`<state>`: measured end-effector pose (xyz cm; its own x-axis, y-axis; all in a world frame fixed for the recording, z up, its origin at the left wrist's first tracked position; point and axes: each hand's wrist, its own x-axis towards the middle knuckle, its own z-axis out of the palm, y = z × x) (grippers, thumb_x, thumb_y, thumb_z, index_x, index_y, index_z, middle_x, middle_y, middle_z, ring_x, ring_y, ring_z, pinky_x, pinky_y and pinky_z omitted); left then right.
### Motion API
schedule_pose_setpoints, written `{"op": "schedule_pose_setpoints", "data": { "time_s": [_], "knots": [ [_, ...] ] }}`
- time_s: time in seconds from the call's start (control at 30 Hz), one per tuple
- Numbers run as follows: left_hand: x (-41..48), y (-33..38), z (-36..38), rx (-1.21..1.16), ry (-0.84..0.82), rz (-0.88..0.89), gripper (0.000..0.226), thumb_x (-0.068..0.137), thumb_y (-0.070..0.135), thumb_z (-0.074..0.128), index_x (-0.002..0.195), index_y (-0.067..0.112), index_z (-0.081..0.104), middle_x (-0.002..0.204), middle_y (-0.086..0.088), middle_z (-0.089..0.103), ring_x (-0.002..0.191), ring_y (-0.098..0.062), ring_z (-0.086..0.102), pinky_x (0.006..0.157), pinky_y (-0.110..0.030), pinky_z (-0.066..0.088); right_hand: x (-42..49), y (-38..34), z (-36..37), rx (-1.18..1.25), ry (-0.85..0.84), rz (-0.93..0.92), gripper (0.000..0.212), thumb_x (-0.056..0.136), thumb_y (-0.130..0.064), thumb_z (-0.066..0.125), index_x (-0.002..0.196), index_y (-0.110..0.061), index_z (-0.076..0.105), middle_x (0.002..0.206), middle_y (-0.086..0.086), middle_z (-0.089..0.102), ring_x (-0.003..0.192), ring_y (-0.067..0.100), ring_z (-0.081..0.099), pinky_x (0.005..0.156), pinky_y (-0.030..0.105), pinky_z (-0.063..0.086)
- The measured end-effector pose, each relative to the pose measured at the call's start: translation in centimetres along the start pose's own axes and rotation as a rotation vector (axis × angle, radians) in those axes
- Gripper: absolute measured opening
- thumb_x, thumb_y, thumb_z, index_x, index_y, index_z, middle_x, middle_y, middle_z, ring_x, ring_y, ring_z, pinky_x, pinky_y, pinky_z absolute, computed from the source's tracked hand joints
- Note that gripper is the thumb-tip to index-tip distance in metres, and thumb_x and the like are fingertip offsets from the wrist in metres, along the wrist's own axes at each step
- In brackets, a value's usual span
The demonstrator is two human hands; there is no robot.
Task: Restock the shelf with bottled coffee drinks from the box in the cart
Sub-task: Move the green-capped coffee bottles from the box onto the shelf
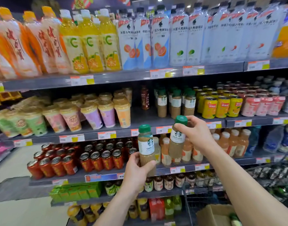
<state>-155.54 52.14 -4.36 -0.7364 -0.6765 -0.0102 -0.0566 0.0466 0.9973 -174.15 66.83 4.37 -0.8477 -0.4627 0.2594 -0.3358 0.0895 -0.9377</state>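
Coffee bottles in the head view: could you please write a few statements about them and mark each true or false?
1. The left hand holds the lower bottle, the right hand the higher bottle. True.
2. The right hand grips its bottle by the base. False: it grips near the top, just below the cap.
3. Both held bottles have green caps. True.
4. The shelved coffee bottles stand left of the cups. False: they stand right of the cups, beside the yellow cans.

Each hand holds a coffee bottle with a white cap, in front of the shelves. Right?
No: the head view shows green caps. The left hand holds one coffee bottle, the right hand the other bottle, in front of the shelves.
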Motion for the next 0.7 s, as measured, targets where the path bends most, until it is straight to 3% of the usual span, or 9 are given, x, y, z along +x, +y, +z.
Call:
{"op": "schedule_pose_setpoints", "data": {
  "time_s": [0.1,0.23,0.33,0.5,0.6,0.7],
  "knots": [
    [1.6,-0.6,-1.4,0.020,-0.035,-0.004,0.051,0.081,0.020,0.083,0.121,0.029,0.052,0.116,0.015,0.065,0.092,0.010,0.065,0.069,-0.011,0.052,2.8,-0.8,1.8,0.011,0.055,-0.010,0.032,0.080,-0.037,0.080,0.109,-0.028,0.069,0.097,-0.012,0.074,0.091,0.002,0.070,0.072,0.025,0.053],
    [3.7,-1.7,-1.9,0.016,-0.063,-0.036,0.055,0.081,0.022,0.083,0.126,0.029,0.051,0.120,0.015,0.065,0.103,0.003,0.064,0.088,-0.022,0.052,7.7,-1.5,3.6,-0.065,0.085,-0.037,0.029,0.080,-0.038,0.079,0.105,-0.031,0.066,0.096,-0.017,0.069,0.090,-0.004,0.065,0.073,0.019,0.049],
    [6.0,-2.2,-1.4,0.013,-0.064,-0.064,0.060,0.081,0.027,0.083,0.131,0.028,0.050,0.125,0.013,0.064,0.110,-0.004,0.064,0.101,-0.037,0.051,12.5,-1.4,4.7,-0.114,0.115,-0.061,0.037,0.077,-0.039,0.079,0.109,-0.024,0.069,0.099,-0.012,0.072,0.095,0.004,0.067,0.082,0.030,0.054],
    [9.6,-2.1,-0.1,0.010,-0.032,-0.085,0.055,0.081,0.025,0.083,0.126,0.030,0.052,0.123,0.014,0.065,0.111,-0.006,0.064,0.103,-0.040,0.051,18.8,-0.1,6.2,-0.139,0.153,-0.090,0.024,0.077,-0.039,0.076,0.096,-0.029,0.068,0.087,-0.017,0.072,0.085,0.000,0.069,0.077,0.029,0.056],
    [11.8,-1.5,0.5,0.009,-0.007,-0.077,0.059,0.080,0.025,0.083,0.130,0.027,0.051,0.124,0.013,0.065,0.111,-0.004,0.063,0.101,-0.035,0.051,21.2,1.3,7.3,-0.180,0.161,-0.088,0.037,0.079,-0.041,0.073,0.110,-0.021,0.070,0.101,-0.006,0.075,0.097,0.016,0.070,0.085,0.037,0.056],
    [13.3,-1.2,1.1,0.002,-0.007,-0.082,0.058,0.081,0.024,0.082,0.130,0.028,0.051,0.122,0.014,0.066,0.110,-0.004,0.064,0.100,-0.035,0.051,21.7,3.1,8.2,-0.227,0.176,-0.099,0.038,0.085,-0.041,0.069,0.118,-0.023,0.067,0.103,-0.006,0.072,0.094,0.017,0.067,0.077,0.033,0.052]
  ]
}}
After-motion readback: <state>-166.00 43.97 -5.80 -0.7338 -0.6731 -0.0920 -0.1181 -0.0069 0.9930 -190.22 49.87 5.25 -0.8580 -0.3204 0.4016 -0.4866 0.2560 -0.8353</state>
